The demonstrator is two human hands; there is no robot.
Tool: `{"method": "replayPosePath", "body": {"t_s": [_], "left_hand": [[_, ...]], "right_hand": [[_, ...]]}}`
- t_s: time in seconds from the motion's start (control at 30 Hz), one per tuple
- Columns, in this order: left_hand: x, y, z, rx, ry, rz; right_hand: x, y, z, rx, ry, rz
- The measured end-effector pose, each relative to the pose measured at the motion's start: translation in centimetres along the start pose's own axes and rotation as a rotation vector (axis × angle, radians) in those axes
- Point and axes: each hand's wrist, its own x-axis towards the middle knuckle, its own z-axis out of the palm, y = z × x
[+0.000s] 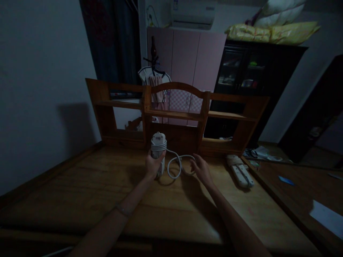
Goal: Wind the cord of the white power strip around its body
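My left hand (153, 163) grips a white power strip (159, 137), held upright just above the wooden desk. Several turns of its white cord (158, 145) are wound around the strip's upper part. From there the loose cord (174, 177) makes a loop and runs right to my right hand (199, 166), whose fingers are bent around it. The cord's far end is hidden. Farther right, a second white power strip (242, 175) lies on the desk with its cord wrapped around one end.
The wooden desk (107, 185) has a low shelf unit (177, 115) along its back edge. A wall (45, 107) borders it on the left. At right, a darker tabletop (281, 200) holds a blue packet (286, 180) and a white sheet (327, 218).
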Motion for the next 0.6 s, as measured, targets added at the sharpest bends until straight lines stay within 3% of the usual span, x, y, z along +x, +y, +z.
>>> {"method": "replayPosePath", "body": {"t_s": [0.07, 0.2, 0.43, 0.53, 0.6], "left_hand": [[0.0, -0.3, 0.0, -0.015, -0.007, -0.042], [0.5, -1.0, -0.3, -0.021, 0.081, -0.148], [1.7, -2.0, -1.5, -0.018, 0.239, -0.205], [1.7, -2.1, -1.5, -0.013, 0.264, -0.177], [1.8, -2.1, -1.4, -0.013, 0.278, -0.164]], "right_hand": [[0.2, -0.1, -0.4, -0.027, 0.015, 0.026], [1.0, -0.4, -2.3, -0.151, 0.182, -0.050], [3.3, -2.8, -8.7, -0.477, 0.249, -0.171], [4.5, -4.8, -11.3, -0.612, 0.119, -0.237], [5.1, -6.1, -12.6, -0.641, -0.095, -0.252]]}}
